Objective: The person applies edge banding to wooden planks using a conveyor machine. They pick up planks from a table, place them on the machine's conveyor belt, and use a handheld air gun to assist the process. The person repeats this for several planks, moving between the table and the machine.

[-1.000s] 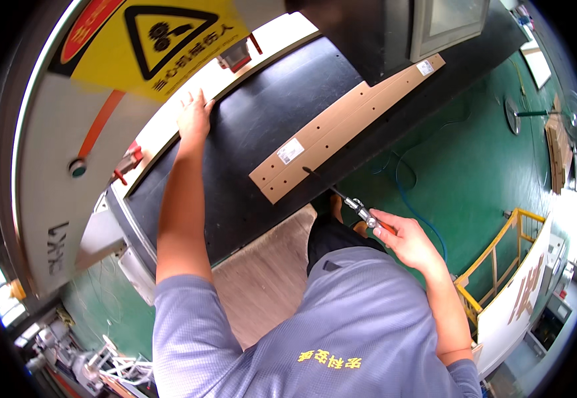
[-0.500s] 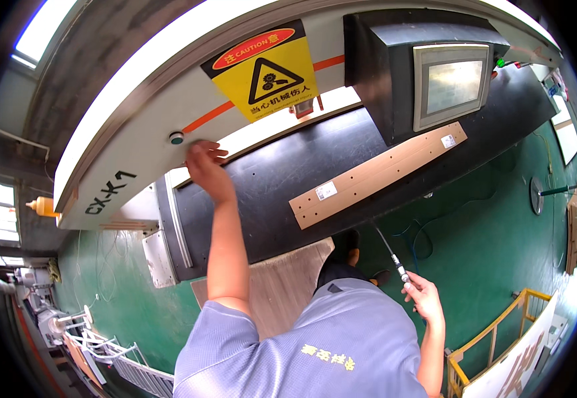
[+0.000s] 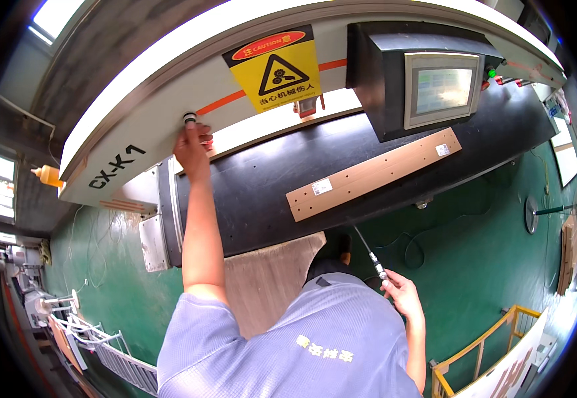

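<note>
My left hand (image 3: 193,149) is raised to the pale machine beam, a fingertip at the round push button (image 3: 190,118). Its other fingers are bent and apart, holding nothing. Low on the right, my right hand (image 3: 402,293) is closed round the silver body of an air blow gun (image 3: 379,268), whose long thin nozzle points up and left toward the bed's front edge. A long brown drilled board (image 3: 375,174) with two white labels lies on the black machine bed (image 3: 249,192), apart from both hands.
A boxy black housing with a screen (image 3: 441,89) juts over the bed. Red and green buttons (image 3: 491,73) sit right of it. A yellow warning sign (image 3: 276,69) marks the beam. A wooden panel (image 3: 268,282) stands before the bed; a yellow frame (image 3: 477,358) is at lower right.
My left hand has moved up to the push button, its fingers now bent rather than stretched out. My right hand still holds the blow gun. The whole view has shifted slightly.
</note>
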Motion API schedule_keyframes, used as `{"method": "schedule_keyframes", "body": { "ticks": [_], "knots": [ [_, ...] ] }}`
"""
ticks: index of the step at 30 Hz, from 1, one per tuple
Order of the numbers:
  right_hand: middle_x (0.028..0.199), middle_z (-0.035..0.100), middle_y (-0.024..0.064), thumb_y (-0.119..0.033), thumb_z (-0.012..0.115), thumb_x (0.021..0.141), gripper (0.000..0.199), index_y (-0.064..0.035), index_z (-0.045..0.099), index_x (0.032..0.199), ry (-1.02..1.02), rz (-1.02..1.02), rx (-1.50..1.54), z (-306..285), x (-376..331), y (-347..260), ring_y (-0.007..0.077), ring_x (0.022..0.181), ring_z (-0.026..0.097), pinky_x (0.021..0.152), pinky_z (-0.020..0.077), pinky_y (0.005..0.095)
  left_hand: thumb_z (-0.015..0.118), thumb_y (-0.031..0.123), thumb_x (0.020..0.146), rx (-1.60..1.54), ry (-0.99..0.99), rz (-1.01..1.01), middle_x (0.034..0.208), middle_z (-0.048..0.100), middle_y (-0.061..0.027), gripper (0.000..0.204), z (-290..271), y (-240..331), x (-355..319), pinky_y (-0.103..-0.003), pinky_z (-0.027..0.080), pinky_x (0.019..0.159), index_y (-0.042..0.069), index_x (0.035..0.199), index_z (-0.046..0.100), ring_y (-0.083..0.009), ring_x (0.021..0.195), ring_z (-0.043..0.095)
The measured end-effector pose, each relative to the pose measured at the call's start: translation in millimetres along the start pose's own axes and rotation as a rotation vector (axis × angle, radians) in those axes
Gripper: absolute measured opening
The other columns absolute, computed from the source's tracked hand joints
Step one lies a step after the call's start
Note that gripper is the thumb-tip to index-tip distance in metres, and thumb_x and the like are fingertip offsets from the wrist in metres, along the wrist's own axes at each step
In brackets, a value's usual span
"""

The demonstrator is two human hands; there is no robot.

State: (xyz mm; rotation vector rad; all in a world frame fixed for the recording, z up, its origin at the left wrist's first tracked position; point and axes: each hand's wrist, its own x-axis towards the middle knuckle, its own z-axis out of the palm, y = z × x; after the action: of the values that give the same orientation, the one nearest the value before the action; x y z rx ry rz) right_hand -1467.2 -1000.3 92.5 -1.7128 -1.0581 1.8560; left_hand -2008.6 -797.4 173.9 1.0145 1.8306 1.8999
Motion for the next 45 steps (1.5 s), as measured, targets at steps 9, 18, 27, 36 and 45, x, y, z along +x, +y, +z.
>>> {"method": "schedule_keyframes", "body": {
  "ticks": [9, 18, 27, 36, 45],
  "knots": [
    [0.093, 0.071, 0.0050, -0.017, 0.071, 0.095, 0.038, 0.0061, 0.063, 0.124, 0.001, -0.035, -0.088, 8.8, -8.9, -8.8, 0.0093, 0.079, 0.060, 0.073, 0.0498, 0.0252, 0.080, 0.046, 0.079, 0.814, -0.788, 0.284, 0.147, 0.048, -0.0154, 0.080, 57.5, -163.6, -166.1, -0.051, 0.033, 0.113, 0.012, 0.144, 0.048, -0.0348, 0.139, 0.042],
    [0.072, 0.061, -0.0013, -0.023, 0.062, 0.101, 0.038, -0.0007, 0.062, 0.131, 0.099, 0.092, -0.045, -3.0, -24.4, -25.1, 0.0048, 0.057, 0.049, 0.051, 0.0419, 0.0213, 0.084, 0.044, 0.070, 0.875, -0.829, 0.421, 0.148, 0.045, -0.0128, 0.088, 125.3, -128.4, -227.0, -0.052, 0.027, 0.115, 0.016, 0.146, 0.049, -0.0322, 0.140, 0.039],
    [0.066, 0.055, -0.0040, -0.031, 0.056, 0.104, 0.032, -0.0070, 0.066, 0.124, 0.368, 0.082, 0.090, -19.6, -34.9, 4.7, 0.0025, 0.051, 0.046, 0.043, 0.0382, 0.0203, 0.085, 0.041, 0.070, 0.865, -0.829, 0.448, 0.143, 0.048, -0.0100, 0.084, 123.8, -127.8, -228.3, -0.048, 0.028, 0.113, 0.016, 0.143, 0.051, -0.0284, 0.135, 0.042],
    [0.076, 0.065, -0.0032, -0.036, 0.059, 0.102, 0.031, -0.0094, 0.071, 0.111, -0.118, 0.195, -0.149, -43.5, -45.5, 1.4, 0.0047, 0.061, 0.052, 0.050, 0.0408, 0.0206, 0.086, 0.040, 0.070, 0.856, -0.801, 0.548, 0.143, 0.050, -0.0120, 0.083, 130.6, -117.0, -230.7, -0.048, 0.034, 0.110, 0.014, 0.140, 0.051, -0.0307, 0.133, 0.046],
    [0.090, 0.068, 0.0128, -0.055, 0.052, 0.100, 0.052, -0.0056, 0.067, 0.108, 0.088, 0.008, -0.611, -39.5, -26.9, 2.6, 0.0259, 0.081, 0.066, 0.074, 0.0517, 0.0407, 0.081, 0.039, 0.074, 0.937, -0.825, 0.496, 0.147, 0.046, -0.0148, 0.082, 132.5, -133.3, -233.9, -0.051, 0.031, 0.113, 0.014, 0.144, 0.046, -0.0331, 0.138, 0.042]
  ]
}}
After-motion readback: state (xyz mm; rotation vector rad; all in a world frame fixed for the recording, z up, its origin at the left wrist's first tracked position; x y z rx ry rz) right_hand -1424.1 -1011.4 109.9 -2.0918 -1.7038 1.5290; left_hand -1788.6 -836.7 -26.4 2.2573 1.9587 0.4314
